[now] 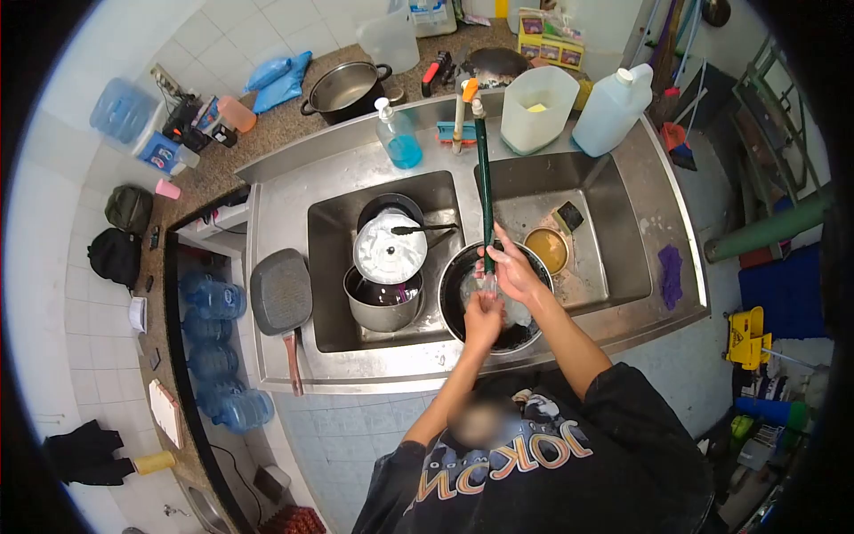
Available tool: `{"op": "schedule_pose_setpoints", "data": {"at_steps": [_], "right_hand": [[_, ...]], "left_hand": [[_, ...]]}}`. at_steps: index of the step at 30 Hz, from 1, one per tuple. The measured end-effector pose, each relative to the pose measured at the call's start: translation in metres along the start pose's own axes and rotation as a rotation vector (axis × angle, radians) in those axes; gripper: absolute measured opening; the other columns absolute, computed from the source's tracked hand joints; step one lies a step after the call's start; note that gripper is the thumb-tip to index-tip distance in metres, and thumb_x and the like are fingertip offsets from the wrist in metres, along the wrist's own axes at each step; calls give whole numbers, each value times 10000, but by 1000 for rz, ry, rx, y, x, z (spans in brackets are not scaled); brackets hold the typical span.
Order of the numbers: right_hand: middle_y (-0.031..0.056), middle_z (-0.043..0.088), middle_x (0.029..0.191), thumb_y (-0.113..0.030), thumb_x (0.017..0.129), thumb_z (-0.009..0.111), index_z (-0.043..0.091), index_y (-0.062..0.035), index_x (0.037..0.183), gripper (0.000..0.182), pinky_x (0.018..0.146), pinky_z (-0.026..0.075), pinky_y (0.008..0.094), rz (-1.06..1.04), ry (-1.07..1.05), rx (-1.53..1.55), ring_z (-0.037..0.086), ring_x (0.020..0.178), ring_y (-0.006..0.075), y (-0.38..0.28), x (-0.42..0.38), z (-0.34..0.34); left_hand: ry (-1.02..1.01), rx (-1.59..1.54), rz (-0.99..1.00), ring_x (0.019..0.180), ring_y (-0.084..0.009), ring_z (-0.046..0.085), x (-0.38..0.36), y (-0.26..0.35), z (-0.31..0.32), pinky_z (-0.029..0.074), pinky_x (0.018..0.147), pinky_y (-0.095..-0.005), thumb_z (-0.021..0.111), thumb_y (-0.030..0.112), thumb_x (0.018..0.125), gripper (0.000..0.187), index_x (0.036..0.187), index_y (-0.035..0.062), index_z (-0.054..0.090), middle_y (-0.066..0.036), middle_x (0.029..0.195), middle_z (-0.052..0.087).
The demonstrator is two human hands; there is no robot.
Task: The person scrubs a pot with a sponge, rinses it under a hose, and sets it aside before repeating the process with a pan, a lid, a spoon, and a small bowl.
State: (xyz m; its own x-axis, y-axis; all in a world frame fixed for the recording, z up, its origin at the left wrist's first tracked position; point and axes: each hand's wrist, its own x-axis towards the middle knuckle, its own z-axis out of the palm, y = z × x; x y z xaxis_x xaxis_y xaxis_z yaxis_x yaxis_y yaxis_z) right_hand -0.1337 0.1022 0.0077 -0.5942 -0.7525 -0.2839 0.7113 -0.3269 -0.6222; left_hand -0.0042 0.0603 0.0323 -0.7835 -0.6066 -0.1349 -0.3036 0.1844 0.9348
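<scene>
My right hand (513, 270) is closed around the lower part of a dark green hose (484, 169), which hangs from the tap (479, 107). My left hand (483, 320) is just below the hose's end, in what looks like running water. Its fingers are curled, and what they hold, if anything, is hidden. Under both hands a round black pan (451, 311) rests over the divider and front edge of the sink. Foam or water shows inside it, partly covered by my hands and forearms.
The left basin (329, 240) holds a grey pot (382, 313), a lid (382, 249) and a dark pan. In the right basin (614, 240) are a sponge (567, 216) and a small bowl (545, 251). A grill pan (281, 289) lies left; a soap bottle (398, 138) stands behind.
</scene>
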Motion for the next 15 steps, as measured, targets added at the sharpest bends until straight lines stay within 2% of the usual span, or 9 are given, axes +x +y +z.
{"op": "schedule_pose_setpoints", "data": {"at_steps": [2,5,6,7,9,10,12,13,15], "right_hand": [[89,539,1076,-91,965,482,182,-284,1509,651,781,525,406,-6,24,33,586,923,220,2,-7,3],[113,556,1114,-96,957,464,186,-259,1500,631,801,513,404,-10,28,70,583,946,232,6,-16,4],[128,580,1121,-121,936,471,275,-191,1434,539,814,498,384,-48,49,15,578,988,241,8,-17,4],[128,580,1121,-121,936,471,275,-191,1434,539,814,498,384,-46,50,20,578,988,241,11,-18,5],[120,605,1090,-180,933,468,367,-146,1288,371,706,489,314,-39,104,31,576,860,204,15,-17,5],[120,605,1090,-180,933,468,367,-146,1288,371,706,489,314,-37,104,32,576,860,204,18,-19,4],[97,625,1054,-257,941,456,465,-146,1075,174,583,437,264,15,105,73,510,688,137,24,-18,0],[97,625,1054,-257,941,456,465,-146,1075,174,583,437,264,17,104,74,510,688,137,33,-17,-7],[78,635,1051,-300,948,446,510,-162,936,153,514,396,258,376,202,23,414,587,111,64,-10,-30]], "left_hand": [[-54,-884,-655,546,-171,556,22,-19,12,447,490,-307,516,139,939,124,889,29,544,-70,711,585],[-59,-906,-569,516,-144,531,31,-30,8,436,470,-281,437,198,976,216,871,45,546,-32,663,564],[-109,-859,-579,495,-115,506,32,-27,2,415,447,-257,394,236,996,278,853,51,543,-29,674,569],[-108,-855,-582,495,-115,506,31,-25,-2,415,447,-257,394,236,996,278,853,51,543,-29,674,569],[-117,-755,-440,489,-94,489,34,-21,-4,396,436,-237,375,244,1008,299,838,61,540,-29,669,570],[-54,-728,-406,484,-92,486,33,-19,-2,391,430,-234,372,216,1006,282,837,66,540,-27,665,570],[-35,-738,-394,495,-96,487,34,-21,0,400,448,-244,368,212,1003,267,876,60,547,-32,680,571],[-20,-746,-388,506,-101,488,33,-23,0,409,466,-253,364,208,1001,258,916,55,554,-37,695,571],[6,-693,-360,519,-95,498,32,-30,-2,412,473,-253,408,182,979,206,942,44,557,-42,702,577]]}}
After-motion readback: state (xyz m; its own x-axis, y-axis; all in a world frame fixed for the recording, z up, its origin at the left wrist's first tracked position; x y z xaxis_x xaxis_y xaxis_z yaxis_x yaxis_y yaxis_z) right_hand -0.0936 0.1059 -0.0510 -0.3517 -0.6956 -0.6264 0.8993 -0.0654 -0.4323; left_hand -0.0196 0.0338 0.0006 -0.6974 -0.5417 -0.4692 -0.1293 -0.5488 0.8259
